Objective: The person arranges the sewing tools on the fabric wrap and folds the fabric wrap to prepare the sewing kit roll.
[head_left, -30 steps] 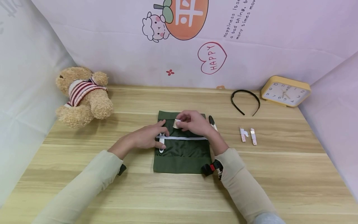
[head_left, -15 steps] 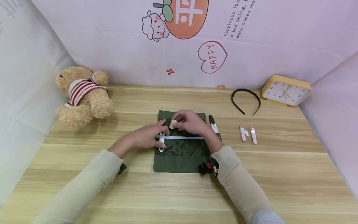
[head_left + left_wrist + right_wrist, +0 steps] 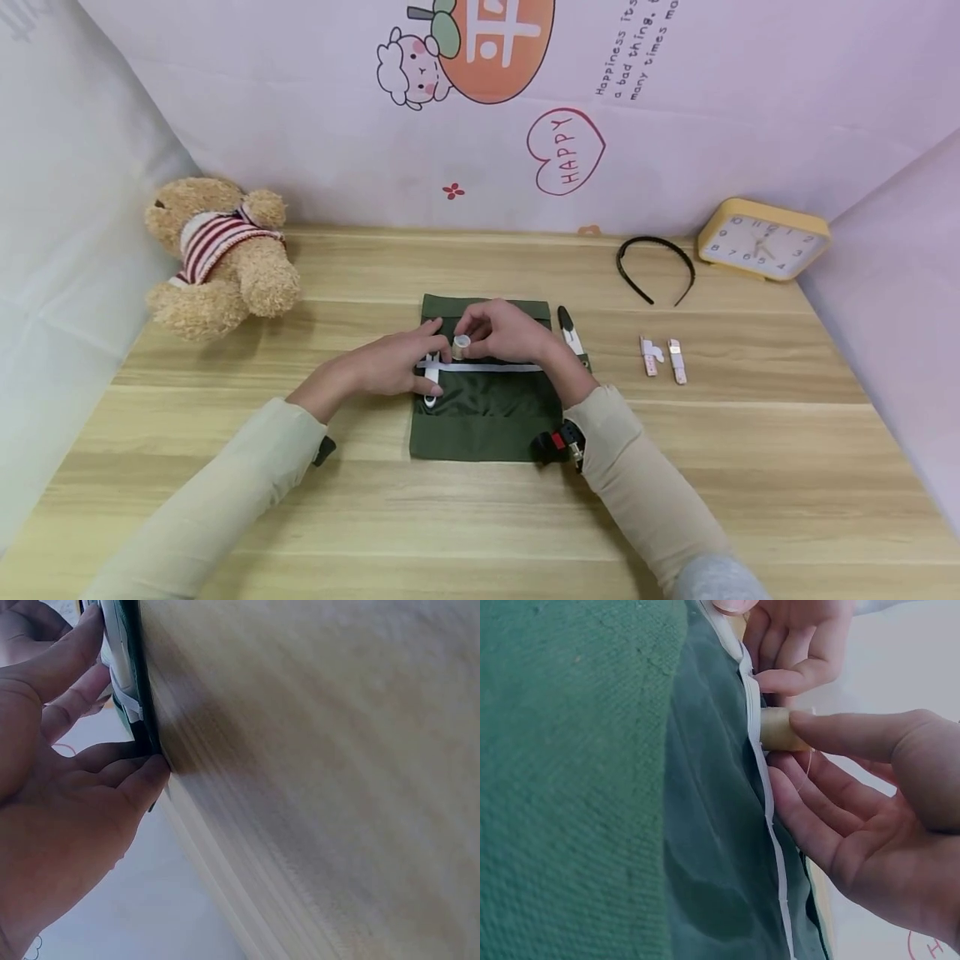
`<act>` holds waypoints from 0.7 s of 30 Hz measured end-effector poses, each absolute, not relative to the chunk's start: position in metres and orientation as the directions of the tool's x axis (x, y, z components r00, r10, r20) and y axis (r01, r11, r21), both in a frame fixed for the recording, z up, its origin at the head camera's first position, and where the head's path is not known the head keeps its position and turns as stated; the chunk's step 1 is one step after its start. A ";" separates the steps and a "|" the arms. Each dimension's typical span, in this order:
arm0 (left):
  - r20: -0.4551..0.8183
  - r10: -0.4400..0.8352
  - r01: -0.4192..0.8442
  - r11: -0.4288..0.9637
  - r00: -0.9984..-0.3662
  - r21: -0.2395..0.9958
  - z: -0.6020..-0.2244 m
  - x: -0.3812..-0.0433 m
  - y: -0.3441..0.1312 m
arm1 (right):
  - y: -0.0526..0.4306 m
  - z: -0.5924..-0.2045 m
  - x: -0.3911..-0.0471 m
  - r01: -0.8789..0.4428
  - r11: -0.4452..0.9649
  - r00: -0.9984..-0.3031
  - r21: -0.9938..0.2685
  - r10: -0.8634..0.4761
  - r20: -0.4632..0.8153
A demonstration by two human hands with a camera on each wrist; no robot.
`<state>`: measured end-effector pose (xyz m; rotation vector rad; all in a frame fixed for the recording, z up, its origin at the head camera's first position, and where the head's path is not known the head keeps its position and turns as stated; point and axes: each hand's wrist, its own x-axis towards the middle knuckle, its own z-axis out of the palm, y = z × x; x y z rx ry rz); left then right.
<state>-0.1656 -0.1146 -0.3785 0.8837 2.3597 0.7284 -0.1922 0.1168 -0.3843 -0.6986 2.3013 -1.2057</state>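
A dark green cloth roll [image 3: 483,437] lies unrolled, with a white elastic band [image 3: 498,367] across it. My right hand [image 3: 510,332] pinches a small spool of pale thread [image 3: 461,346] between thumb and fingers, just behind the band. In the right wrist view, the spool's [image 3: 780,731] end is right at the elastic, and a loose thread hangs from it. My left hand [image 3: 390,363] rests on the roll's left edge, its index finger at the band near the spool. Its thumb touches a slim white tool [image 3: 431,385] tucked under the band.
Thread snips [image 3: 572,335] with a black tip cover sit at the roll's right edge. Further right lie two small folded tape pieces [image 3: 677,362], a black headband [image 3: 622,260] and a yellow clock [image 3: 765,242]. A teddy bear [image 3: 225,258] lies at the back left.
My right hand has moved the spool left and toward the elastic band, and the spool has tipped so its end faces up. The left hand has stayed in place.
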 end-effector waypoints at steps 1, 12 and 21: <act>-0.273 0.705 0.428 0.644 -0.655 0.634 -0.379 -0.166 -0.115 | 0.117 -0.384 -0.192 -0.230 0.491 -0.764 -0.841 -0.626 -0.157; -0.285 0.699 0.420 0.651 -0.656 0.633 -0.379 -0.166 -0.114 | 0.118 -0.384 -0.194 -0.225 0.432 -0.697 -0.873 -0.698 -0.166; -0.286 0.700 0.426 0.654 -0.655 0.625 -0.380 -0.166 -0.115 | 0.117 -0.388 -0.199 -0.204 0.492 -0.707 -0.846 -0.672 -0.220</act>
